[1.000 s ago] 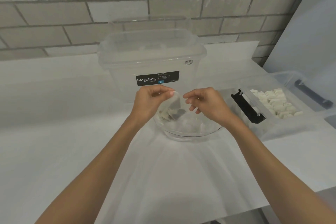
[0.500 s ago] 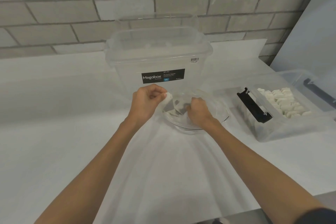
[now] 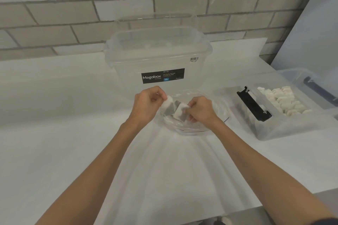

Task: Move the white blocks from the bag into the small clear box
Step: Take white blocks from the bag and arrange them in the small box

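A clear plastic bag (image 3: 199, 128) lies on the white table in front of the big box, its mouth open. Two white blocks (image 3: 178, 113) show inside it, between my hands. My left hand (image 3: 147, 105) pinches the bag's left edge and holds it up. My right hand (image 3: 202, 110) is inside the bag, its fingers curled round one white block. The small clear box (image 3: 285, 129) stands to the right with a black latch (image 3: 254, 105), and a heap of white blocks (image 3: 282, 99) lies in it.
A large clear Megabox container (image 3: 157, 55) with its lid on stands just behind the bag. Another clear box (image 3: 311, 84) sits at the far right edge. A brick wall runs behind the table. The table's front edge lies close to me.
My right hand has gone from the bag's mouth down into the bag and closed on a white block. My left hand has kept its hold on the bag's edge.
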Action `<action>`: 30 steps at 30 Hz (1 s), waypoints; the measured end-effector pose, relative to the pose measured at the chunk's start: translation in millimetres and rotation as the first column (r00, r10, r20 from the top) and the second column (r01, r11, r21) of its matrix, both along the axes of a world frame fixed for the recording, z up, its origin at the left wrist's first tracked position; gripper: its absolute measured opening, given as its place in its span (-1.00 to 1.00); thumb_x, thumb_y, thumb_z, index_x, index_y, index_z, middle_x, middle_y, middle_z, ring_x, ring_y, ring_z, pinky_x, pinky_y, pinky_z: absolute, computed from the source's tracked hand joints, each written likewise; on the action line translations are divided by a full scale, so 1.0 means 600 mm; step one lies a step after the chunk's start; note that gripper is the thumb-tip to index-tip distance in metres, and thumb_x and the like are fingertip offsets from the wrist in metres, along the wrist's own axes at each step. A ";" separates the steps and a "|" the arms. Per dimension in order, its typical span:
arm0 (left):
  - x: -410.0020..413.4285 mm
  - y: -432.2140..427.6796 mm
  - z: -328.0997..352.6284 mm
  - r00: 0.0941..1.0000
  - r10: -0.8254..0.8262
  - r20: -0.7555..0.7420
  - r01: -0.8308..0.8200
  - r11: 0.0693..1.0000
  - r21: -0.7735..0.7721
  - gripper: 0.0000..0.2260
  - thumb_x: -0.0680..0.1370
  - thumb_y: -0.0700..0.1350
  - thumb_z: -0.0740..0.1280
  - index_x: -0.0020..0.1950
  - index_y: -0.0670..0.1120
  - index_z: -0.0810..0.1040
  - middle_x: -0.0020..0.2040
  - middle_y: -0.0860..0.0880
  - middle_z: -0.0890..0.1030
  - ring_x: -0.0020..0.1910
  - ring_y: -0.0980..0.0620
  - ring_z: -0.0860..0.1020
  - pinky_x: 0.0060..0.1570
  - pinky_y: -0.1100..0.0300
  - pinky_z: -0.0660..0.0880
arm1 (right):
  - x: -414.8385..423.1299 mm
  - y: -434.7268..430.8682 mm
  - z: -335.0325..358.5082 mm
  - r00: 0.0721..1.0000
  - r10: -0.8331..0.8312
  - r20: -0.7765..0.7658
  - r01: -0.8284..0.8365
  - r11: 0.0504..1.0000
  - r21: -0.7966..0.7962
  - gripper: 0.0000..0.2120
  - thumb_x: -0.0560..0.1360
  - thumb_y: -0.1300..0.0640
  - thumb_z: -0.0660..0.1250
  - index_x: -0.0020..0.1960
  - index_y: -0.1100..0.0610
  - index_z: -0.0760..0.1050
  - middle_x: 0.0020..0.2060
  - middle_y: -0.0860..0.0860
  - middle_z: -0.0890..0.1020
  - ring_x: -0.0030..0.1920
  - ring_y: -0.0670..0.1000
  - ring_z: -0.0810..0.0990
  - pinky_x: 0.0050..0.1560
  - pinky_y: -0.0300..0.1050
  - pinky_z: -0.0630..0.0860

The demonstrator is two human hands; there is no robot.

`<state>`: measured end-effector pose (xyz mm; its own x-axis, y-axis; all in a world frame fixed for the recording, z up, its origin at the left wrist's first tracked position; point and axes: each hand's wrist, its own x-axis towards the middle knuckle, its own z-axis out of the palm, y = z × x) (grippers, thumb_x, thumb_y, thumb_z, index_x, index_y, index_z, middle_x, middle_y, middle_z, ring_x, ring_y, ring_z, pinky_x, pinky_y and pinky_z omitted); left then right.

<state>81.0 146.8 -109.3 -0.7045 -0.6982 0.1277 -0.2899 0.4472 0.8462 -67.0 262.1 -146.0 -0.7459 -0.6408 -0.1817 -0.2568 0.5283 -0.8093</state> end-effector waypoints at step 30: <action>-0.195 0.182 0.152 0.903 -0.333 -0.270 0.373 0.921 0.110 -0.88 0.44 -0.14 0.50 -0.09 -0.17 0.70 -0.27 0.08 0.68 -0.28 0.26 0.59 -0.20 0.40 0.47 | -0.144 0.250 0.323 0.768 0.268 -0.582 -0.307 0.951 0.033 -0.92 0.48 0.15 0.41 -0.07 -0.01 0.66 -0.29 -0.18 0.62 -0.38 -0.14 0.57 -0.31 -0.33 0.52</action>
